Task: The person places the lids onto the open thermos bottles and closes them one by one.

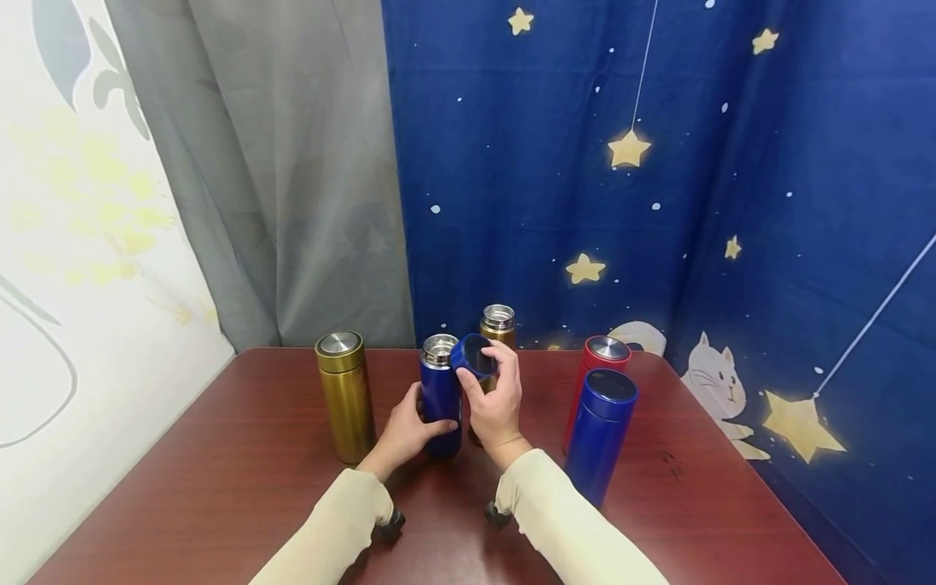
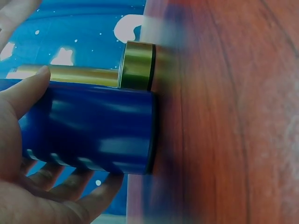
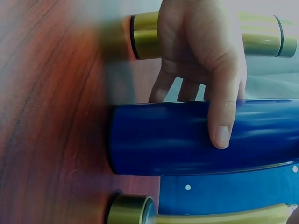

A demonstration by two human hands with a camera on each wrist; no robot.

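A blue vacuum flask (image 1: pixel 442 394) stands upright on the table, its steel mouth uncovered. My left hand (image 1: pixel 407 429) grips its body, the thumb across the near side; in the left wrist view the fingers curl round the blue flask (image 2: pixel 93 128). My right hand (image 1: pixel 499 400) pinches the blue lid (image 1: pixel 468 356) between thumb and fingers, tilted just right of the flask's mouth. Behind that hand, partly hidden, is a gold flask (image 1: pixel 499 322), also uncovered. Beside its base a gold lid (image 2: pixel 138 65) rests on the table.
To the left stands a lidded gold flask (image 1: pixel 348 406). On the right, a lidded blue flask (image 1: pixel 601 439) partly covers a lidded red flask (image 1: pixel 607 349). The reddish-brown table (image 1: pixel 219 487) ends at a grey curtain (image 1: pixel 307 203) and a starry blue curtain (image 1: pixel 526 179).
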